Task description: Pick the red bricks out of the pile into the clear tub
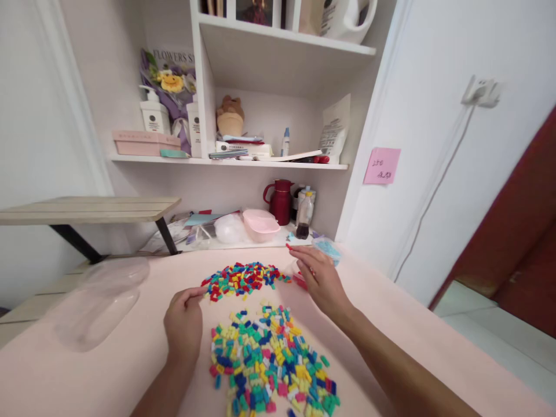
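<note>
My right hand [319,281] reaches over the far right of the table, holding a small red building block [289,247] at its fingertips. Partly hidden beneath that hand is a clear container with red blocks [299,280]. My left hand [185,315] is closed in a pinch at the left edge of the far pile of mixed small blocks [243,279]; whatever is between its fingertips is too small to make out. Between my forearms spreads a larger pile of colourful blocks [269,359], with many yellow, green and blue pieces.
Behind my right hand stands a clear tub of light blue pieces [328,251]. Clear plastic trays [102,307] lie at the left. Along the back are a pink basin [260,225], a dark red jug [281,202] and a bottle [304,215]. A wooden stand [91,209] rises at the left.
</note>
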Demonstrator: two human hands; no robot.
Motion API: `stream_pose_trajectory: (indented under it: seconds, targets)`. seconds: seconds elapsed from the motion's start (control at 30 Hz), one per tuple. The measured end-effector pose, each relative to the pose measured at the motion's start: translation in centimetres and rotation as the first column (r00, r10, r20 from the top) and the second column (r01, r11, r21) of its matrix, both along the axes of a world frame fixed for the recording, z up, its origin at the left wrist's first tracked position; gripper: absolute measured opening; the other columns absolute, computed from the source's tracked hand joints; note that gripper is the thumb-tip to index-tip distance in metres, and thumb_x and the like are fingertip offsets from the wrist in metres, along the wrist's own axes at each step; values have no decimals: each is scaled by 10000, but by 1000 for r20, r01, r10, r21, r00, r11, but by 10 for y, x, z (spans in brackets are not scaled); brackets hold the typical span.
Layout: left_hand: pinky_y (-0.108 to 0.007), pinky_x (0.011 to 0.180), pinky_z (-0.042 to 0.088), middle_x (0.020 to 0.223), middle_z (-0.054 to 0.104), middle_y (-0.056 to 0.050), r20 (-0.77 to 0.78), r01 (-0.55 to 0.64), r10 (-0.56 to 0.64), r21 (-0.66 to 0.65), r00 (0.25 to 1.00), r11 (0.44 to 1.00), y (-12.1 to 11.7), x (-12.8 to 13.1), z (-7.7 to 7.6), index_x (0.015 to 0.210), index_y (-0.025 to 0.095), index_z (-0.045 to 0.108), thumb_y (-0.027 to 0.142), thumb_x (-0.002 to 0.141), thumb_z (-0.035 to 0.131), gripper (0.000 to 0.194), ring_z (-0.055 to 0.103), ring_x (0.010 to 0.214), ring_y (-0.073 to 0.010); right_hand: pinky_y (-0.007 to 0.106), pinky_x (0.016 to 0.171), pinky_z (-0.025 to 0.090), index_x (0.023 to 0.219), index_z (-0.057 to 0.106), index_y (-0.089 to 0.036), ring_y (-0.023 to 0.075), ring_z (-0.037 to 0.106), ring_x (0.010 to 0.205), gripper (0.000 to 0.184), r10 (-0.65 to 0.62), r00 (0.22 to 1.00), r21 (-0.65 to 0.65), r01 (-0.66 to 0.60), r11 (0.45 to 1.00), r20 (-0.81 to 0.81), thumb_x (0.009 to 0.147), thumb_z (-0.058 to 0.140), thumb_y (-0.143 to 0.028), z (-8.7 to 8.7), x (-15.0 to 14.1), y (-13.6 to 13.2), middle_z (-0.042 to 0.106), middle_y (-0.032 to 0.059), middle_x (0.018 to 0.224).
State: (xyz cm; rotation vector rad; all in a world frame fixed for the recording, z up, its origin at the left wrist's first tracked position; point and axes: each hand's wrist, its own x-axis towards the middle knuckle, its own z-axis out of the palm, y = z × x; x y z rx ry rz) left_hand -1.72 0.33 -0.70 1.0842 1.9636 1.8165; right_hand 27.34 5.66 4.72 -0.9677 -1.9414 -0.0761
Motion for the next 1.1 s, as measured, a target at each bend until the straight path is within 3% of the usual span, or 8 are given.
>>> stream_pose_trajectory:
  seconds: [0.1,0.2,0.3,0.43,0.63,0.97,1.1]
  targets:
    - [-387,924,471,911,730,-58,19,-10,10,-14,1000,1000,1,0,0,747,206,703,262,645,468,263,644,925,-250,417,908,369,1096,678,-228,245,577,1050,310,-197,980,42,196,980,23,997,387,-271,5,19,7,693,68,1143]
    - [-387,926,468,915,732,-55,18,-11,11,-14,1000,1000,1,-1,-1,752,210,705,258,632,467,271,642,932,-252,393,829,343,945,699,-221,250,550,976,285,-380,921,57,376,925,90,986,421,-271,4,28,10,708,62,1008]
    - [-393,937,462,919,734,-53,4,-15,15,-23,1000,1000,1,-1,0,734,215,706,265,628,479,256,638,933,-255,376,799,317,833,695,-211,250,517,981,279,-461,879,84,454,887,124,969,464,-288,-1,27,11,679,70,1043]
    - [-390,942,462,928,736,-53,-6,-15,15,-34,1000,999,0,0,2,744,215,707,265,622,471,271,637,937,-255,361,810,314,851,703,-217,232,516,986,261,-396,911,60,392,918,117,963,479,-291,-7,20,13,646,64,1110]
    - [-390,939,468,942,739,-57,-2,-22,22,-86,1000,996,-2,1,7,768,215,711,280,609,473,293,637,946,-265,358,839,314,860,707,-227,221,546,951,266,-293,953,-7,294,956,73,967,471,-288,-10,14,14,671,48,1039]
    - [-414,956,456,1008,743,-64,-24,-27,23,-195,999,980,-7,3,23,766,225,710,347,626,468,305,626,1022,-302,340,852,354,921,699,-233,213,588,971,263,-326,941,-195,304,932,-89,969,445,-280,-5,34,24,704,38,1022]
    - [-422,935,466,987,750,-67,-29,-18,12,-226,999,974,-8,4,27,762,221,715,353,621,475,308,637,1003,-311,366,912,327,1044,685,-268,247,551,1085,201,-273,960,-194,279,941,57,864,633,-344,-7,30,22,676,48,1142]
